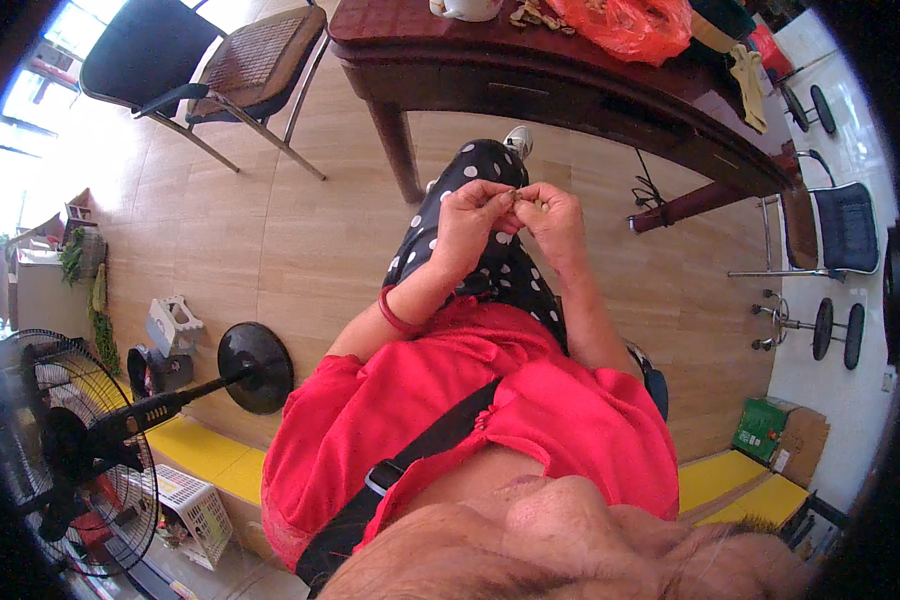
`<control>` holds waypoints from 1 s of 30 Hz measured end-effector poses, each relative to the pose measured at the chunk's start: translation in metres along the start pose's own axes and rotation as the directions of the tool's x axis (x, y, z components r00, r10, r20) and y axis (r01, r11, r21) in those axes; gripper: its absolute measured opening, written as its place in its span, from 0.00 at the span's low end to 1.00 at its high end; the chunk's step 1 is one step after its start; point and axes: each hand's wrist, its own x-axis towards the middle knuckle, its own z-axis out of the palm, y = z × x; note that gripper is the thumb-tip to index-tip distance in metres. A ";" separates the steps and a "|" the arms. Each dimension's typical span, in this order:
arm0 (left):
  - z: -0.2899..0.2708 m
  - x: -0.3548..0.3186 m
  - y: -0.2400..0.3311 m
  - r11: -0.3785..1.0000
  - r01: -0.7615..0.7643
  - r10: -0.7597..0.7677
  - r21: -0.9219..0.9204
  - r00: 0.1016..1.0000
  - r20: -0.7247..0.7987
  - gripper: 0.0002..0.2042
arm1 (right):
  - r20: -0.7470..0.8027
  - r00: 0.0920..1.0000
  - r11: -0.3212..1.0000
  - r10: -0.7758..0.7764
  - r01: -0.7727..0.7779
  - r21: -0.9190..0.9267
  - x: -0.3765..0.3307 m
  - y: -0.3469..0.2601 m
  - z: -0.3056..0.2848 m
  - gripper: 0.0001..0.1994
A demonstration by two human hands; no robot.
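The person sits and looks down at two hands held up together over the lap. The left hand (467,215) and the right hand (550,218) meet in the middle, fingertips touching. Between them is a tiny brownish thing (516,197), too small to tell what it is. The fingers of both hands are pinched together on it, so each grip is closed on that little piece. A red band (394,315) sits on the left wrist. Under the hands are black trousers with white dots (490,265), and one white shoe (517,140) pokes out at the far end. The person wears a red shirt (470,400) with a black strap (410,460) running across it. Just past the hands stands a dark wooden counter (530,75). On it lie an orange plastic bag (625,25), a white cup (465,8) and a small heap of brownish bits (540,14) between them. A chair with a woven seat pad (240,60) stands to the left of the counter on the pale wood floor (270,230). Low on the left is a black standing fan (60,450), with its round base (255,367) near the person's side. A white basket (195,510) sits on the floor by the fan. On the right, a blue chair (840,230) stands near the wall, well apart from the hands.
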 end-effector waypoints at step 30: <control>-0.015 0.017 -0.021 0.696 0.434 -0.272 -0.572 0.896 0.350 0.13 | 0.214 0.771 0.605 -0.600 0.612 -0.509 0.005 0.015 -0.017 0.10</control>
